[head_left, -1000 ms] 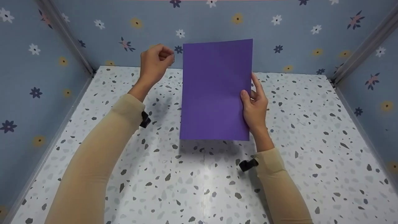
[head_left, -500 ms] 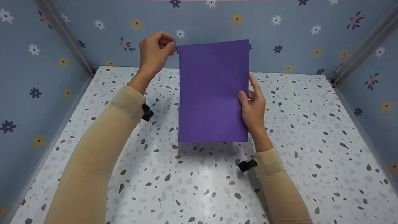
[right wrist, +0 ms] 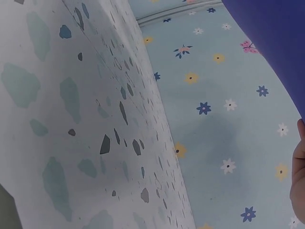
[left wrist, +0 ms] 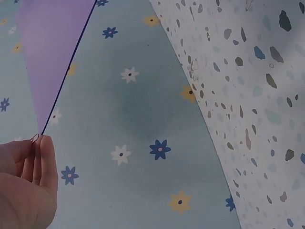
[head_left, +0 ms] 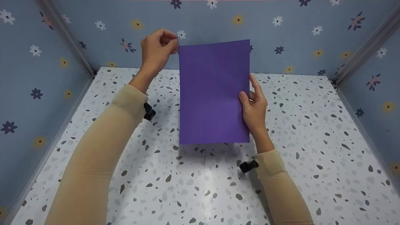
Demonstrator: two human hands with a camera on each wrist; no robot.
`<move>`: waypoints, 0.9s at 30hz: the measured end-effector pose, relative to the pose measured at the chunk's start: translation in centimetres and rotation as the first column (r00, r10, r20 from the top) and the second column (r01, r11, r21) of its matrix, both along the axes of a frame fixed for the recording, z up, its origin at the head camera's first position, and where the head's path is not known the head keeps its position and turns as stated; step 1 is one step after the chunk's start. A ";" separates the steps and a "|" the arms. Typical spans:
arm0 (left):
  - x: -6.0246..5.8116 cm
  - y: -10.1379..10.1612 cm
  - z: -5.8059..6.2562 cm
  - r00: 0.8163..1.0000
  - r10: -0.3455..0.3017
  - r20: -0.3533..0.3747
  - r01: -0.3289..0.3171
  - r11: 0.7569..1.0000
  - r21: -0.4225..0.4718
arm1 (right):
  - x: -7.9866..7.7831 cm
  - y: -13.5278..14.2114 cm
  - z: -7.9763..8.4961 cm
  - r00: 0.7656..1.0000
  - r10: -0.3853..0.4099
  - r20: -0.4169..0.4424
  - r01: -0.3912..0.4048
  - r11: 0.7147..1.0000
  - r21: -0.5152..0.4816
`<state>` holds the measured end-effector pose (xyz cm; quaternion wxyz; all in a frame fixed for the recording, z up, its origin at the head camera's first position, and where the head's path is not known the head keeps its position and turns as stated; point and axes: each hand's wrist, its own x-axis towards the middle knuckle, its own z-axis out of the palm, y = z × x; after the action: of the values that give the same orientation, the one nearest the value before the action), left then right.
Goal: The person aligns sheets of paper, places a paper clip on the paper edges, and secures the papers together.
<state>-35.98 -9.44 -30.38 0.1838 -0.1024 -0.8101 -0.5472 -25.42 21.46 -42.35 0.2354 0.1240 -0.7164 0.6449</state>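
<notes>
Purple paper (head_left: 214, 93) is held up above the speckled table, its front face plain. My right hand (head_left: 255, 109) grips its right edge, thumb on the front and fingers behind. At the upper left corner, my left hand (head_left: 158, 48) pinches a small paper clip (left wrist: 35, 138) between thumb and fingers. The clip's thin wire loop sits right at the paper's corner, most of it hidden by the fingertips. In the right wrist view, the paper's edge (right wrist: 271, 52) crosses the upper right, with part of the right hand below it.
Under both hands lies a white table (head_left: 175, 187) with grey speckles. Blue flowered panels stand at the back (head_left: 212, 18) and on both sides, meeting at grey corner posts. Small black cameras (head_left: 149, 112) sit on both sleeved wrists.
My left hand has risen and moved right, bringing the paper clip to the paper's upper left corner. The paper and right hand have shifted slightly left.
</notes>
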 end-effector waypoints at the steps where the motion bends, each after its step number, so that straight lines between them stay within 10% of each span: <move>1: 0.0 0.0 0.1 1.000 0.006 -0.002 -0.006 1.000 -0.009 | 0.0 0.0 0.0 1.000 0.001 -0.001 -0.001 1.000 -0.003; 27: -0.1 0.1 0.4 0.999 -0.027 0.037 0.027 1.000 0.000 | 2.0 -0.9 2.4 0.999 0.038 0.012 -0.038 0.999 -0.020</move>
<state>-36.06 -9.33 -29.98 0.1615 -0.1032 -0.8120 -0.5513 -23.43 20.55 -39.95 0.2197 0.1312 -0.7091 0.6571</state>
